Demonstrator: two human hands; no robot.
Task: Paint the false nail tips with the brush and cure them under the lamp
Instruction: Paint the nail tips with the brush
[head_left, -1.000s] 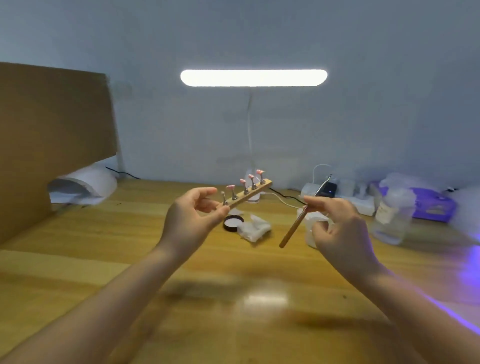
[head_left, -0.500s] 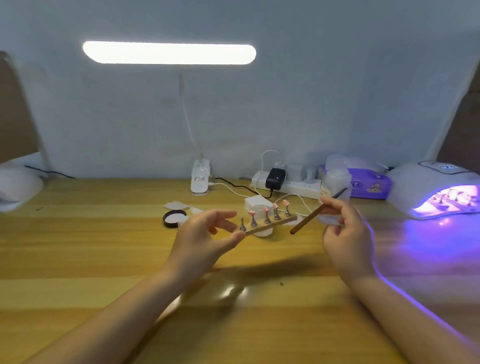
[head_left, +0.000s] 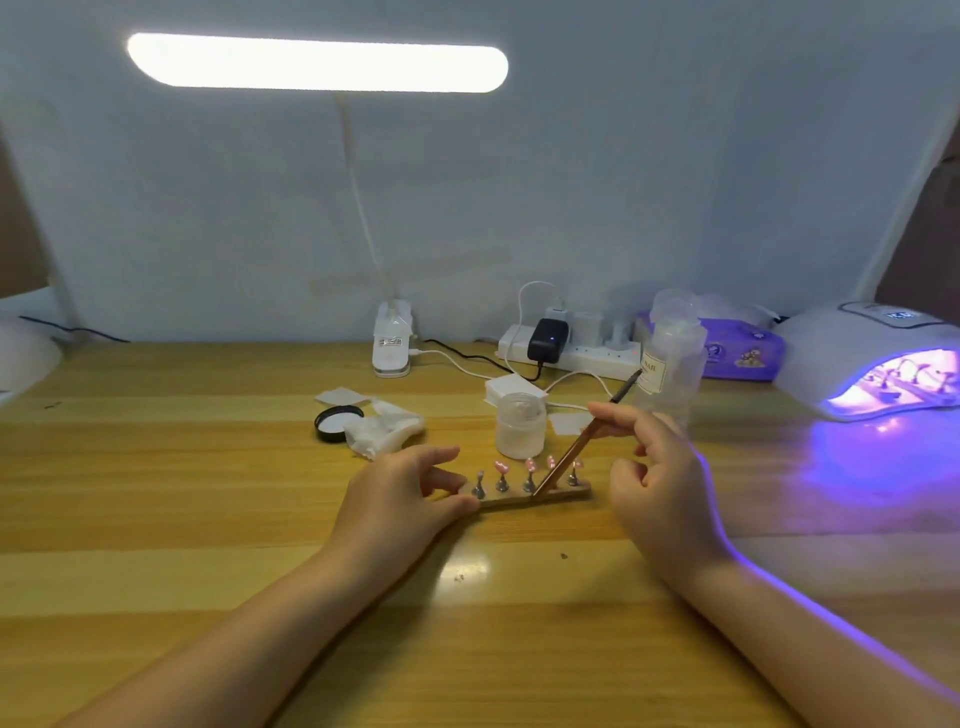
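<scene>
A long white light bar (head_left: 317, 63) at eleven o'clock burned blown-out and lit the room evenly. The curing lamp (head_left: 878, 364) at three o'clock spilled violet across the desk (head_left: 156, 519) and rimmed the right forearm. A pale glare patch sat mid-desk. Edges bowed from the wide lens; everything looked slightly soft.

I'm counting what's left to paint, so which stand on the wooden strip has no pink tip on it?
The stand at the strip's left end, right beside the left hand's fingers. Its top looks bare and grey, while the other four carry pink tips.
</scene>
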